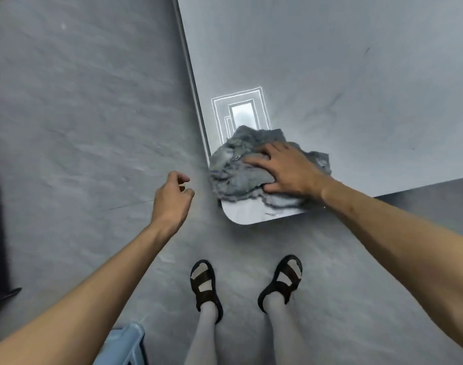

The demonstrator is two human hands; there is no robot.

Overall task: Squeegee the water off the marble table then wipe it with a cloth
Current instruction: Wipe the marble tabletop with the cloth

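A crumpled grey cloth (241, 169) lies bunched on the near rounded corner of the pale marble table (330, 75). My right hand (285, 169) presses flat on top of the cloth, fingers spread and pointing left. My left hand (172, 198) hovers over the floor just left of the table corner, fingers loosely curled and holding nothing. A bright ceiling-light reflection (241, 111) shines on the tabletop just beyond the cloth. No squeegee is in view.
Grey floor (80, 114) surrounds the table on the left and near side. My feet in dark sandals (205, 285) stand just below the corner. A light blue plastic object (125, 343) sits at the bottom left. A dark object (4, 296) lies at the left edge.
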